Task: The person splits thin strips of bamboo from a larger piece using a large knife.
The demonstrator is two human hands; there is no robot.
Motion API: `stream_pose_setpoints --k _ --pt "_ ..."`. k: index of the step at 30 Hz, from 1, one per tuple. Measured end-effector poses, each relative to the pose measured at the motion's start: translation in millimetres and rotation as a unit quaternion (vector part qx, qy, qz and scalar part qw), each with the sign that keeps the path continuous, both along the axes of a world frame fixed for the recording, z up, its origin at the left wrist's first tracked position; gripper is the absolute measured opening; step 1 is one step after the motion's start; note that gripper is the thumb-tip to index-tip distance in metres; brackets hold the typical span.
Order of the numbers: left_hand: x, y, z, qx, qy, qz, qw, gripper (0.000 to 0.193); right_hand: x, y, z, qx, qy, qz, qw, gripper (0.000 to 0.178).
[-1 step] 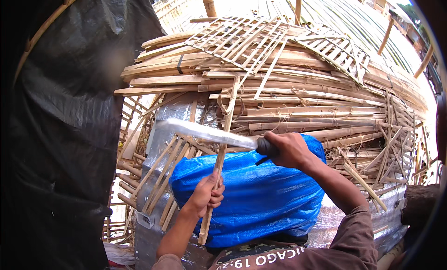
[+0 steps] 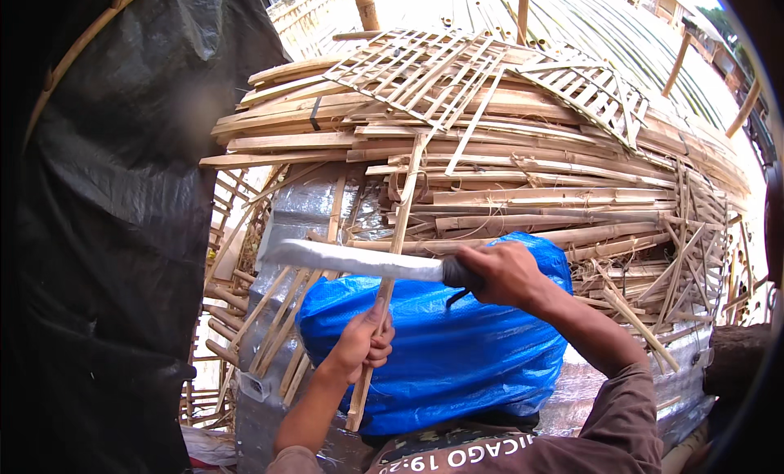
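Observation:
My left hand [image 2: 363,347] is closed around a long thin bamboo strip [image 2: 402,204] that stands nearly upright in front of me. My right hand [image 2: 498,274] grips the dark handle of a big knife. Its grey blade [image 2: 351,260] points left, lies level and crosses the strip just above my left hand. Behind both hands sits a bundle wrapped in blue tarpaulin [image 2: 465,351].
A large heap of split bamboo slats [image 2: 531,172] fills the middle, with woven lattice panels [image 2: 425,66] on top. Black plastic sheeting [image 2: 122,196] hangs at the left. Silver wrapping [image 2: 286,221] covers something under the heap. Upright poles [image 2: 523,13] stand behind.

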State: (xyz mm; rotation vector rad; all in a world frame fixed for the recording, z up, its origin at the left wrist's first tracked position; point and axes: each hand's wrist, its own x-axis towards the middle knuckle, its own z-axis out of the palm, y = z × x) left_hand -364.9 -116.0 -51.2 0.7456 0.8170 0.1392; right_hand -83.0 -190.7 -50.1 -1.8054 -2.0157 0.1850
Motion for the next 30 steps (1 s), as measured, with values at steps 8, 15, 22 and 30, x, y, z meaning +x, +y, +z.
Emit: stream_pose_setpoints --k 8,15,22,30 --pt "-61.2 -37.2 6.2 -0.043 0.011 -0.009 0.999 0.042 173.9 18.2 -23.8 0.037 -0.011 -0.396 0.917 0.029" --pt "-21.9 -14.0 -21.1 -0.036 -0.009 -0.021 0.999 0.041 105.5 -12.4 2.4 0.018 0.097 -0.271 0.957 0.033" --pt "-10.6 -21.3 -21.8 -0.001 0.018 -0.024 1.0 0.044 40.8 -21.8 -7.6 0.034 -0.003 -0.082 0.996 0.034" --pt "-27.0 -38.0 -16.8 0.131 0.11 -0.023 0.985 0.048 62.6 3.1 -36.2 0.058 -0.063 -0.052 0.995 0.023"
